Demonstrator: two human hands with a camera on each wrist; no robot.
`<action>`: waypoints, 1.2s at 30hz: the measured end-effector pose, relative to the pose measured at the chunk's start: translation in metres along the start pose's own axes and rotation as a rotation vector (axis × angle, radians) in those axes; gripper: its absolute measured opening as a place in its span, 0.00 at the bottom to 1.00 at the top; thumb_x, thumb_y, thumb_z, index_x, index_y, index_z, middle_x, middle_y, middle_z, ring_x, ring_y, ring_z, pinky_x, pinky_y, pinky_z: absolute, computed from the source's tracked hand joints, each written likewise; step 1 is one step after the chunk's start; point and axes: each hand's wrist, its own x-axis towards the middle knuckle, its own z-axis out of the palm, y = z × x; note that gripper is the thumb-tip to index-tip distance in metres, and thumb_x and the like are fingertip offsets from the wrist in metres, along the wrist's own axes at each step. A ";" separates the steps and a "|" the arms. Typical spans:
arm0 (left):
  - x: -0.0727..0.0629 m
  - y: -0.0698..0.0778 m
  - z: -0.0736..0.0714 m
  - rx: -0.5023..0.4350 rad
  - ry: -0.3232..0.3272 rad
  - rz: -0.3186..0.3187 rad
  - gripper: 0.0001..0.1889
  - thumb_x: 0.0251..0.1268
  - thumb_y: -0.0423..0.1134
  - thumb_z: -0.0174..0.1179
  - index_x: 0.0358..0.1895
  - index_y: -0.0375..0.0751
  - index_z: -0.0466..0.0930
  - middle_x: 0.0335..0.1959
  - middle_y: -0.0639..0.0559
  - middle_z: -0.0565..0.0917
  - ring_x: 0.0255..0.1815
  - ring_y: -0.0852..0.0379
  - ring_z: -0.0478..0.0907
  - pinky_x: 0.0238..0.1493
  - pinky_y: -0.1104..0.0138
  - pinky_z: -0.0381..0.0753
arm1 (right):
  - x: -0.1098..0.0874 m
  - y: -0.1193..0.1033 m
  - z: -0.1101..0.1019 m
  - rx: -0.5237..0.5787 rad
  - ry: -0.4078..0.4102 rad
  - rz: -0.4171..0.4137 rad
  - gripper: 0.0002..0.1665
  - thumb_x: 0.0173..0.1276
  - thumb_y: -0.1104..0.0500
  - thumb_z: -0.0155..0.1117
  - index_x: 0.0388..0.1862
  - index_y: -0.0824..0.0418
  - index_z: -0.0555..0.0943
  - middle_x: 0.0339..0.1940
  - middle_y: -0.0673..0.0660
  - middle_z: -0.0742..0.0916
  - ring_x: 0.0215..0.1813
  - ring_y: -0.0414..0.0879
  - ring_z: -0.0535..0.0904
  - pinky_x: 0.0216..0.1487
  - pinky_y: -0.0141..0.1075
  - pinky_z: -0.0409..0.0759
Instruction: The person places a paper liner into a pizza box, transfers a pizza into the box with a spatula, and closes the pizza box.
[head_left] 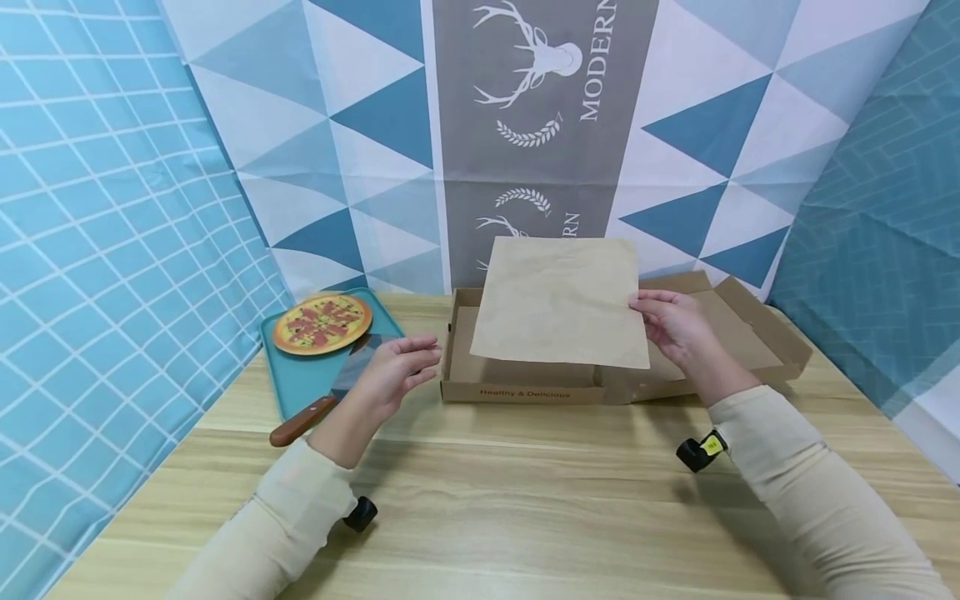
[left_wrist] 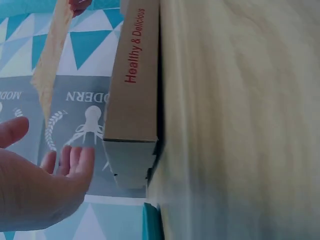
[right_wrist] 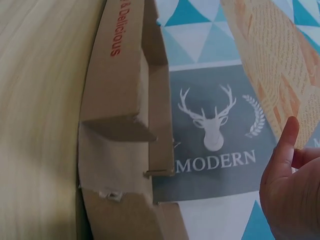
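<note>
A brown paper sheet (head_left: 562, 300) hangs over the open cardboard pizza box (head_left: 517, 392). My right hand (head_left: 678, 329) pinches the sheet at its right edge between thumb and fingers. In the right wrist view the underside of the paper (right_wrist: 275, 65) shows a printed text pattern. My left hand (head_left: 397, 371) is apart from the paper, just left of the box, with fingers extended and nothing held. The left wrist view shows the left hand (left_wrist: 45, 185) with thumb and fingers spread beside the box front (left_wrist: 132, 85), lettered "Healthy & Delicious".
At the back left a teal tray (head_left: 296, 383) bears a pizza (head_left: 322, 323). A pizza server's metal blade (head_left: 356, 367) lies on the tray, its wooden handle (head_left: 302, 421) reaching over the wooden table (head_left: 480, 500). The box's lid (head_left: 738, 333) lies folded open to the right. Patterned cloth hangs behind.
</note>
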 end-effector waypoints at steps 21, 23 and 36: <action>0.007 -0.016 0.003 0.013 0.038 -0.154 0.29 0.74 0.30 0.49 0.73 0.26 0.53 0.73 0.34 0.57 0.72 0.38 0.56 0.66 0.50 0.67 | 0.017 0.011 -0.003 -0.095 0.065 0.001 0.15 0.67 0.73 0.60 0.23 0.61 0.85 0.26 0.52 0.86 0.28 0.39 0.82 0.32 0.29 0.82; 0.008 -0.018 0.003 0.023 0.032 -0.156 0.29 0.74 0.30 0.49 0.73 0.26 0.53 0.74 0.33 0.56 0.72 0.37 0.55 0.66 0.49 0.67 | 0.019 0.012 -0.002 -0.112 0.070 -0.001 0.15 0.67 0.73 0.60 0.24 0.60 0.85 0.26 0.52 0.86 0.28 0.39 0.82 0.32 0.29 0.82; 0.017 -0.026 0.010 0.117 0.105 -0.169 0.25 0.72 0.26 0.49 0.70 0.26 0.60 0.70 0.32 0.61 0.68 0.34 0.60 0.60 0.48 0.73 | 0.032 0.026 0.012 -0.266 0.133 -0.004 0.04 0.68 0.71 0.60 0.41 0.68 0.79 0.25 0.50 0.85 0.27 0.38 0.82 0.32 0.28 0.82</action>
